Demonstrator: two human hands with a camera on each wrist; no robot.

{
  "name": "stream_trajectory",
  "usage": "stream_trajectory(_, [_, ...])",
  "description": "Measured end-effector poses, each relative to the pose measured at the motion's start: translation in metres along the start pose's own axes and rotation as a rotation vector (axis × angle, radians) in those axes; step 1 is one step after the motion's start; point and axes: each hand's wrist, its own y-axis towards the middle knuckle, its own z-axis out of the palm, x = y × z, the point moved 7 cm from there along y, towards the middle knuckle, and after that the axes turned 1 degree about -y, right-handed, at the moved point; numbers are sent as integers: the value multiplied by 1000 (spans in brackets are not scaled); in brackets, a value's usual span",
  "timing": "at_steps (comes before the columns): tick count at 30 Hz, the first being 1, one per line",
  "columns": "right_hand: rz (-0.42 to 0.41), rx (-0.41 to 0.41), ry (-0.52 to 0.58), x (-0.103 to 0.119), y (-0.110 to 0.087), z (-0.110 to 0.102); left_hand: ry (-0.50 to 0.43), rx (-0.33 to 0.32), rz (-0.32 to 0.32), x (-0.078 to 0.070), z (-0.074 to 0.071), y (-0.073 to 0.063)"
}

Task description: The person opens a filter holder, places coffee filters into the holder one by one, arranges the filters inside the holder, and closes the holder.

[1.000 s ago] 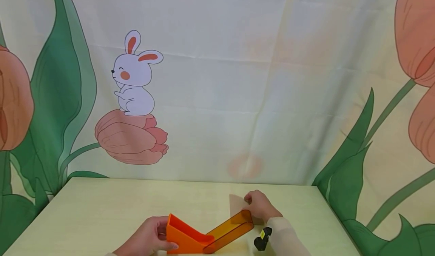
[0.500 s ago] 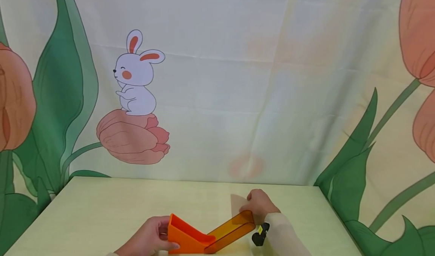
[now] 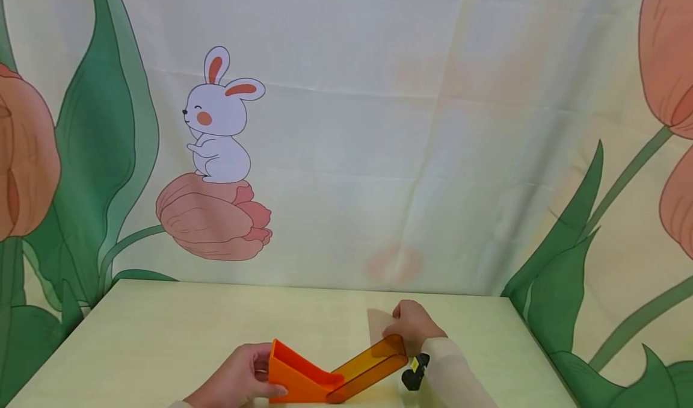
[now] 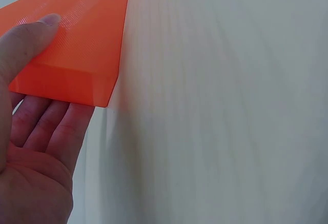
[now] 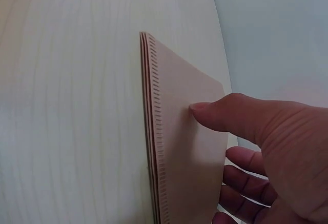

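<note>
My left hand (image 3: 234, 377) grips the tall back end of an orange plastic holder (image 3: 296, 384), thumb on its near side and fingers behind. The left wrist view shows its smooth orange wall (image 4: 82, 44). From the holder's low end a see-through amber lid (image 3: 370, 369) slants up to the right. Beyond the lid, my right hand (image 3: 418, 325) pinches a thin stack of tan paper coffee filters (image 5: 179, 80), thumb on one face and fingers behind. A crimped seam runs along their edge. In the head view the filters are partly behind the lid.
A pale wood-grain table (image 3: 195, 318) lies under both hands. Behind it hangs a cloth backdrop (image 3: 346, 155) printed with tulips and a rabbit. A small black device (image 3: 414, 373) with a yellow mark sits at my right wrist, close to the lid's raised end.
The head view has shifted slightly, moving the scene a little to the right. Both hands keep their holds; the right wrist with its black device has turned slightly.
</note>
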Motion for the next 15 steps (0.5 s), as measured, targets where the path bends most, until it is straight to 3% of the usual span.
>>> stream_trajectory(15, [3, -11, 46, -1, -2, -1, 4, 0, 11, 1, 0, 2])
